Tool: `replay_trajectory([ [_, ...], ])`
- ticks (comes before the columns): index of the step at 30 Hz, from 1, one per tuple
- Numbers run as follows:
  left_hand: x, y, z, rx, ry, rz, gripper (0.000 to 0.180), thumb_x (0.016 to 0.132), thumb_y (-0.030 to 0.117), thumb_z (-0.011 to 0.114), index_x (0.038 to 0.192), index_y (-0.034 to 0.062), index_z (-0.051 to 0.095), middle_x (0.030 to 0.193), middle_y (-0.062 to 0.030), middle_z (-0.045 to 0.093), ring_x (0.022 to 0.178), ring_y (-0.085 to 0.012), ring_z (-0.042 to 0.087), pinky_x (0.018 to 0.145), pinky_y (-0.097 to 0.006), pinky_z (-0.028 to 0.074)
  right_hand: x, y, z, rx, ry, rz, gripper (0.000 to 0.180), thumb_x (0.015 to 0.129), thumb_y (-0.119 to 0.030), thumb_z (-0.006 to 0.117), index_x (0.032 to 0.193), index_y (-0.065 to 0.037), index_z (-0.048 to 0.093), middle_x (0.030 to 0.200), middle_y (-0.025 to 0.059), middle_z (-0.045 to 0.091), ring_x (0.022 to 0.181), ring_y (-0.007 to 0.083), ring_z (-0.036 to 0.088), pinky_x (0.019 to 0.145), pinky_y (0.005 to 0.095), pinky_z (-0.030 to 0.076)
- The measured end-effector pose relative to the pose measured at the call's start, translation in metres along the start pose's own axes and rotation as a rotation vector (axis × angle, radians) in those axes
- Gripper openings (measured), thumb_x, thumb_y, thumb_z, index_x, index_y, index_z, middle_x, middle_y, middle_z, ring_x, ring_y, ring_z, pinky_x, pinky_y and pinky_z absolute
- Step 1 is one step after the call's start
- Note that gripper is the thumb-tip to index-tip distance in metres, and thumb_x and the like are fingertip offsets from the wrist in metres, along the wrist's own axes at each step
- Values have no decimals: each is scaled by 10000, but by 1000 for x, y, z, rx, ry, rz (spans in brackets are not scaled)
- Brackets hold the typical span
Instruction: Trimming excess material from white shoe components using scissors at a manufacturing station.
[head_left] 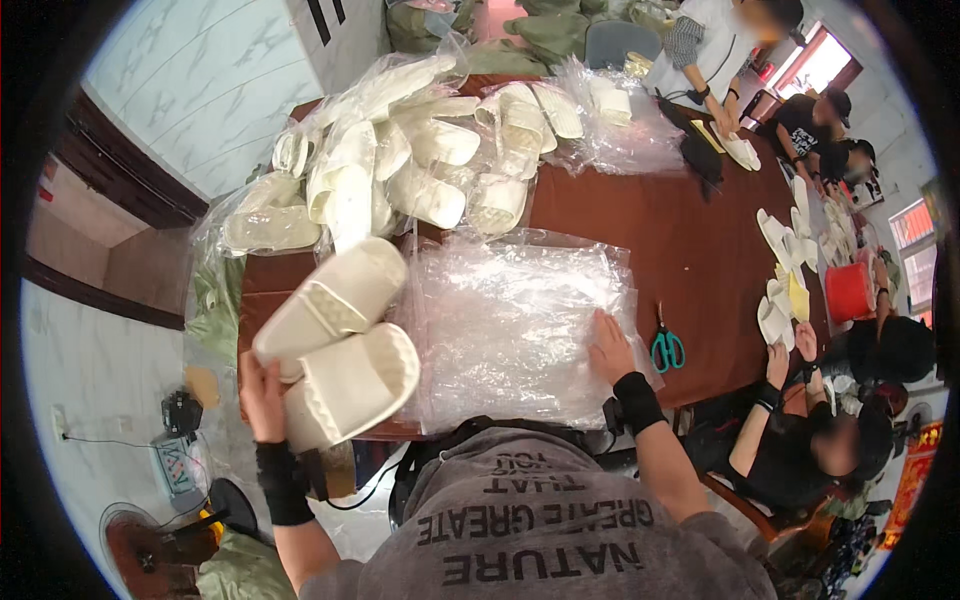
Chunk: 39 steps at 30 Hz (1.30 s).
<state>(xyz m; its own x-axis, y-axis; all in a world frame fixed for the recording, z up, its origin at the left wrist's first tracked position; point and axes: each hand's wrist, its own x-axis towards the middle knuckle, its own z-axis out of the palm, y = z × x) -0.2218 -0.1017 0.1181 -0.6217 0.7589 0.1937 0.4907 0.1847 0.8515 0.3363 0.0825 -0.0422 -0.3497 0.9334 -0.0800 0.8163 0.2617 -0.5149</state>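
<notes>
My left hand (263,400) grips a pair of cream slippers (350,385) by their ends, over the table's near left corner. The two slippers lie side by side, straps toward the middle of the table. My right hand (611,350) rests with fingers stretched out on the right side of a stack of clear plastic bags (515,330), which lies flat before me. Just right of that hand are scissors (666,345) with teal handles. Beyond the bags, a large heap of cream slippers (430,150), many in clear plastic, covers the far left of the table.
The brown table (690,260) stretches to the right, where more slippers (785,240) lie near a red spool (849,291). Co-workers sit and stand along its far and right sides, one person's hands (728,115) on a slipper. A fan (140,545) stands at lower left.
</notes>
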Motion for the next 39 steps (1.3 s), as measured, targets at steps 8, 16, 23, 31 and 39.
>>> replay_trajectory([
  [8,-13,132,41,-341,-5,-67,298,945,142,537,1209,24,464,913,11,532,718,-37,441,598,-194,372,3,-7,-1,-92,22,40,712,805,-204,541,1463,-189,269,1457,137,344,1342,334,316,1069,454,314],
  [16,-44,104,259,-148,-571,13,212,914,126,568,1093,46,488,840,-156,650,691,-183,646,585,-304,485,-3,58,3,902,105,118,513,858,-29,552,1356,-17,431,1360,138,492,1299,233,418,1058,311,330],
  [23,-52,15,252,-76,-546,136,265,885,126,612,1129,37,557,908,-141,679,849,-239,675,757,-332,513,-16,18,-50,714,402,182,349,834,54,536,1177,4,572,1177,96,605,1081,196,586,917,296,452],
  [31,-70,12,234,163,-669,474,454,935,283,525,1353,117,463,1363,-142,467,1284,-305,394,1063,-440,281,22,-132,-80,-132,-61,-413,401,841,-215,601,1237,-193,543,1284,63,508,1032,246,590,769,352,518],
  [39,-76,-12,242,180,-773,278,611,946,358,482,1465,115,267,1493,-119,297,1399,-285,231,1134,-453,157,27,-134,-88,-276,-99,-506,135,815,-200,609,916,-112,630,847,74,561,899,260,594,700,376,503],
])
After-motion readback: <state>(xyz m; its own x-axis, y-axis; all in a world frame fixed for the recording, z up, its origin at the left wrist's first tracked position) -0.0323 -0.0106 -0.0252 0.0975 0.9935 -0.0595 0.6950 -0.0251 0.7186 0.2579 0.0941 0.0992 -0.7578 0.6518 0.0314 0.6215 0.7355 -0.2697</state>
